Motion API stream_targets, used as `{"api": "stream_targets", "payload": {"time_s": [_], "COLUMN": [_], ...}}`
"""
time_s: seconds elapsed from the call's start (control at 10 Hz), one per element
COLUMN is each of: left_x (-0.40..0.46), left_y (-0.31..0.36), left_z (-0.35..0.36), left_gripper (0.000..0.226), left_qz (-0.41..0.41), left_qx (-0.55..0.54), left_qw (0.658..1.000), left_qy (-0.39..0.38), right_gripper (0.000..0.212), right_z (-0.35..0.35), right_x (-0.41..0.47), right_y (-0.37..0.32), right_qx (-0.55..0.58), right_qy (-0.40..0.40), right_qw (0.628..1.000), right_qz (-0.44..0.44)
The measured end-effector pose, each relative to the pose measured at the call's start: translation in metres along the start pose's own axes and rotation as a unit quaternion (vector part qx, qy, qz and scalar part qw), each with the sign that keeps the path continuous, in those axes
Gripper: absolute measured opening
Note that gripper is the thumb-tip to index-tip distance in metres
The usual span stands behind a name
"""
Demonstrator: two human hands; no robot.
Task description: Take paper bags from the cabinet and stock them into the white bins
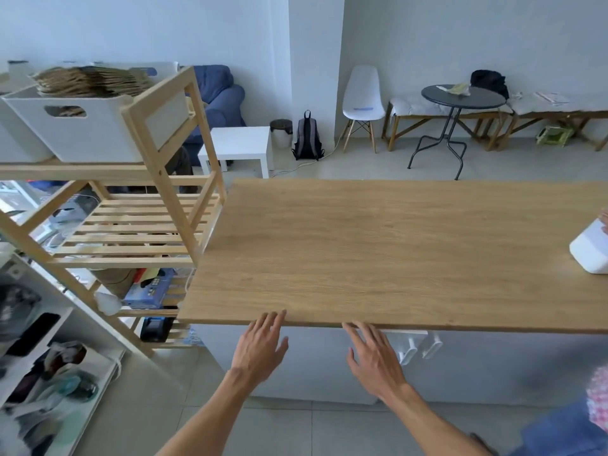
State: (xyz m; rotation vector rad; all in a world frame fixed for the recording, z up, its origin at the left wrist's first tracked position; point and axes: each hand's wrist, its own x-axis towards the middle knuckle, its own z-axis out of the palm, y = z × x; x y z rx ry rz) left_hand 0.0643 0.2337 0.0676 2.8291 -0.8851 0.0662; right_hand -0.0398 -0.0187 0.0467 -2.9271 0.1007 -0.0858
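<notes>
Both hands are reaching out toward the near edge of the wooden table [394, 251]. The left hand [261, 347] and right hand [375, 355] are a little apart from each other, fingers straight and spread, holding nothing. The left fingertips just reach the table's front edge; the right ones look like they're at the edge too, hard to say if they actually touch.

The paper bags [88, 81] are way off from the hands, up at the far left: a brown stack sitting in a white bin [98, 133] on the top level of the wooden shelf rack [158, 179], which stands just beside the table's left end. You can see more bags through the bin's handle cutout. Another white bin sits to its left, cut off by the frame edge.

Over on the right edge of the table there's a white container [590, 250], only partly in view, with someone else's fingers on it.
</notes>
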Motion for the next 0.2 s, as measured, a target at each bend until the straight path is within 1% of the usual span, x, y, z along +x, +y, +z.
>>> {"api": "stream_targets", "payload": {"time_s": [0.1, 0.2], "left_x": [0.023, 0.038], "left_y": [-0.006, -0.005], "left_z": [-0.009, -0.004], "left_gripper": [0.069, 0.086], "left_qz": [-0.005, -0.02], "left_qx": [0.015, 0.009], "left_qw": [1.0, 0.996], "left_qy": [-0.015, -0.082], "right_gripper": [0.056, 0.072], "right_z": [-0.006, -0.01], "right_x": [0.021, 0.039], "right_y": [0.008, 0.011], "right_qx": [0.008, 0.028], "right_qy": [0.023, -0.024], "right_qw": [1.0, 0.999], "right_qz": [0.0, 0.038]}}
